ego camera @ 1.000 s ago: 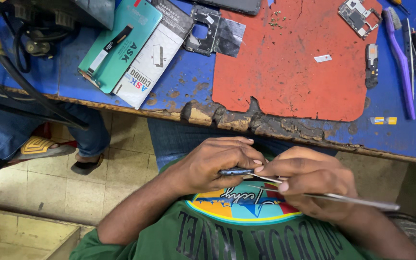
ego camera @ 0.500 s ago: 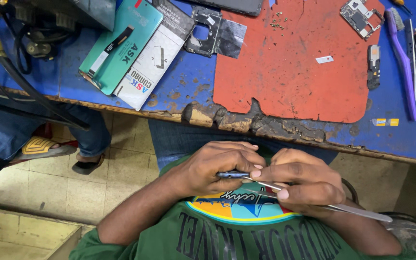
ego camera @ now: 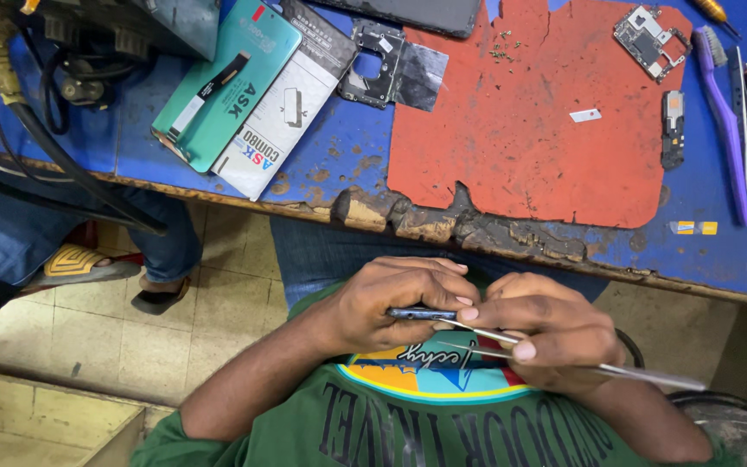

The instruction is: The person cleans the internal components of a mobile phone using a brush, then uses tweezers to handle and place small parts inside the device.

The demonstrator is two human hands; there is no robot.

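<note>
The small dark phone part [ego camera: 421,313] sits edge-on in front of the person's chest, low in the middle of the view, off the workbench. The left hand [ego camera: 391,303] wraps it, fingers curled over the top and thumb underneath, pinching it tight. The right hand [ego camera: 551,333] is just beside, touching the left at the fingertips, and it squeezes a pair of metal tweezers [ego camera: 564,359] between thumb and forefinger; the tips meet the right end of the part, and the long handle runs out to the right past the wrist. Whether the tweezer tips grip anything is too small to tell.

Under the hands lies a green shirt [ego camera: 443,424] with a round coloured print. Farther out, the blue workbench [ego camera: 330,164] crosses the frame, its near edge chipped and worn. On it a ragged red mat [ego camera: 520,130] carries a small circuit board [ego camera: 648,41] at the far right, a little white strip [ego camera: 585,115], a dark narrow piece [ego camera: 673,130] and a scatter of tiny screws [ego camera: 503,47]. Right of the mat rests a purple brush [ego camera: 724,121], with thin dark tools just beside it. Left of the mat lie a black phone frame [ego camera: 378,65], a white packet [ego camera: 287,112] and a teal packet [ego camera: 226,82], overlapping. Far left, black cables [ego camera: 54,147] hang off the bench, and below them another person's sandalled foot [ego camera: 162,294] stands on the tiled floor [ego camera: 218,320].
</note>
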